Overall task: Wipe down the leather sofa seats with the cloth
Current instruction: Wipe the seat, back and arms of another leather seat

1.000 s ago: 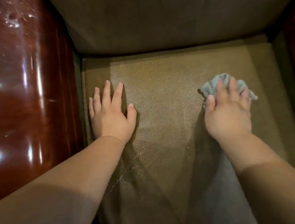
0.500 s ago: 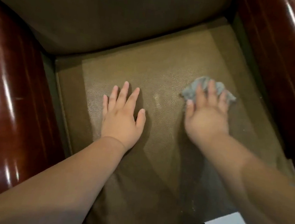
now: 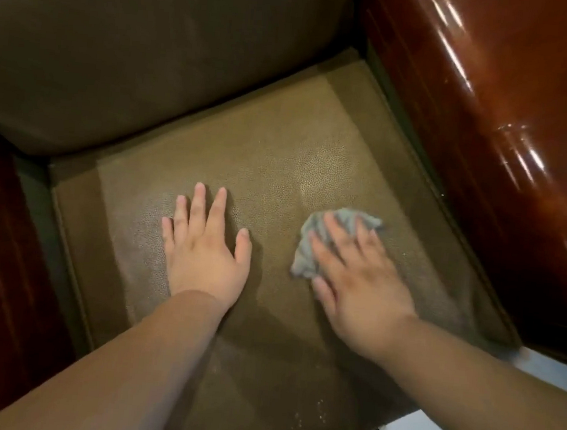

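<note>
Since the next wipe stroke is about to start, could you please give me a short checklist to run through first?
1. Cloth under the wiping hand: ok. The right hand presses the grey cloth with straight fingers.
2. Cloth flat on the leather: ok, though it lies bunched rather than spread.
3. Bracing hand out of the way: ok. The left hand rests flat on the seat cushion, apart from the cloth.
4. Room toward the wooden armrest: ok, bare seat shows between it and the cloth.
5. Front edge clean: not ok, pale specks show there.
6. Cloth damp enough: cannot tell.
</note>
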